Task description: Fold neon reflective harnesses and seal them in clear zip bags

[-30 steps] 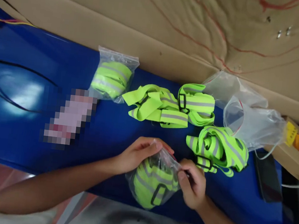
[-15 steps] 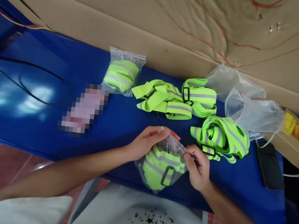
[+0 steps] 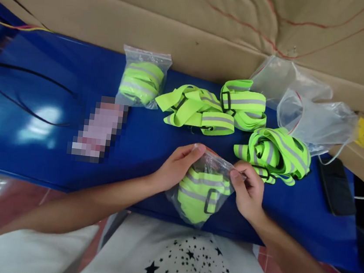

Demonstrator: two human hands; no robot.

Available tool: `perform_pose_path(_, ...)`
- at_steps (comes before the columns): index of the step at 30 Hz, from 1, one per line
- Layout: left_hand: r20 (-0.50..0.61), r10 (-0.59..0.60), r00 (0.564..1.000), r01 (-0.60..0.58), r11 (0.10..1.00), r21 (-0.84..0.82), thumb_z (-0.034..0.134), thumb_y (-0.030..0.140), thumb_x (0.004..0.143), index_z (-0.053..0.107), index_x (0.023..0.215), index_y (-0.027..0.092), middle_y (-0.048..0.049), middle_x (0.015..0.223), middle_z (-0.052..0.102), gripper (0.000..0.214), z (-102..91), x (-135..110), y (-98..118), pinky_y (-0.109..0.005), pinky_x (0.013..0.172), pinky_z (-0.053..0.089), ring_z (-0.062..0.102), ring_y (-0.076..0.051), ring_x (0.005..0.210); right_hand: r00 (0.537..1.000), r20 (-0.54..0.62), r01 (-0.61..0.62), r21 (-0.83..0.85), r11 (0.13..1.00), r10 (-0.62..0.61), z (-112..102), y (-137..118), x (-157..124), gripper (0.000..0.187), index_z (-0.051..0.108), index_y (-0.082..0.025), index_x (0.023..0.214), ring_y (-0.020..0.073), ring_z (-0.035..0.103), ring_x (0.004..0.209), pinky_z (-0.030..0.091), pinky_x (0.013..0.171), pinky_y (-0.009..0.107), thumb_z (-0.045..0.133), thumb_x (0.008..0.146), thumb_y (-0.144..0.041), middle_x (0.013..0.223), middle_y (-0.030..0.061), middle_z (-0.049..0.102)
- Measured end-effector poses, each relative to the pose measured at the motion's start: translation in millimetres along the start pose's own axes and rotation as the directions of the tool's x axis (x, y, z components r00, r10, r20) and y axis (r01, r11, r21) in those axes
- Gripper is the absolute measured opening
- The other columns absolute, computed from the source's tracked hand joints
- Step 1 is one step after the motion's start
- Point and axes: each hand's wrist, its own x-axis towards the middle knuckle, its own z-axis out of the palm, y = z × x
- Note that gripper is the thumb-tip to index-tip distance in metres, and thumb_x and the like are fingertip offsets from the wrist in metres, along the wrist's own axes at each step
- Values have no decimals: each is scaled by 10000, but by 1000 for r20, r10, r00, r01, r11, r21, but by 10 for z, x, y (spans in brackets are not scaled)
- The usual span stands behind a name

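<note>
Left hand (image 3: 175, 168): fingers closed, top edge of the zip bag pinched at its left corner.
Right hand (image 3: 248, 191): fingers closed, same edge pinched at its right corner.
Zip bag (image 3: 202, 192): clear, held at the near edge of the blue table (image 3: 141, 145); a folded neon reflective strap (image 3: 197, 195) is contained.
Beyond: loose reflective straps (image 3: 275, 155), a second bagged strap (image 3: 140, 81), empty clear bags (image 3: 315, 121).

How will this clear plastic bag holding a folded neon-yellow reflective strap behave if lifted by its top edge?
Probably floppy: the thin film of the clear plastic bag creases between the left hand and right hand. Likely light: a mere pinch holds it. Glossy film may slip.
</note>
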Motion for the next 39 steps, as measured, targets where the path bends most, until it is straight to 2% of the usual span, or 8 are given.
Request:
perform_pose_path(6,-84,43,996,-35,995,92,610,647,942,763,934,172,-34,837,741,500,54,-46,6,-235,684,517,656,-164,758,998,-43,49,-62,997,-52,17,-32,-13,122,590,-224,915,108,466,611,400,556,246,554,1030,-244,735,-30,531)
perform_pose_path(10,-6,79,997,-79,994,76,588,621,967,761,978,183,-44,957,763,471,-19,-70,-16,-231,727,534,693,-187,882,990,-102,87,-92,992,-96,59,-58,-25,22,614,-232,1020,109,526,660,441,588,252,597,1008,-225,850,-6,615)
perform_pose_path(14,81,80,994,-82,996,20,547,597,995,772,1027,203,-54,1025,771,455,-152,-124,-66,-255,816,564,705,-229,1009,988,-135,65,-42,997,-70,78,-66,0,130,605,-234,1069,126,573,688,470,588,261,678,968,-270,832,-6,609)
perform_pose_path(18,73,87,994,-85,996,-38,564,589,987,786,1020,226,-54,980,773,427,-251,-189,-112,-301,873,581,714,-255,1018,997,-51,-48,149,988,56,18,-70,65,288,595,-255,1137,116,557,597,466,510,248,725,939,-419,773,-34,591)
perform_pose_path(21,47,145,988,-144,989,-32,611,571,974,786,1027,221,-47,973,773,394,-283,-196,-144,-303,896,572,717,-233,972,988,45,-156,142,978,151,-42,-104,105,270,646,-221,946,103,554,535,458,465,230,666,969,-490,701,-27,604)
perform_pose_path(24,52,159,986,-157,986,-50,635,558,967,776,1040,199,-39,932,769,393,-284,-168,-163,-291,849,571,713,-203,877,982,99,-163,33,986,159,-87,-173,98,358,617,-202,762,91,546,494,458,471,217,637,991,-476,608,-29,596)
perform_pose_path(30,-41,257,966,-252,964,86,603,576,982,767,1042,195,-32,925,759,419,-242,-152,-117,-259,821,541,684,-173,850,996,43,-77,-61,995,80,-114,-274,-15,173,661,-212,894,105,599,590,486,562,223,649,992,-354,674,-30,640)
perform_pose_path(39,60,172,983,-172,985,-12,769,540,870,787,965,173,-55,959,768,379,-248,-119,-38,-264,781,529,694,-186,860,1000,13,12,-81,997,-11,-35,-214,3,220,623,-214,817,102,518,547,398,509,233,666,972,-364,637,-35,580)
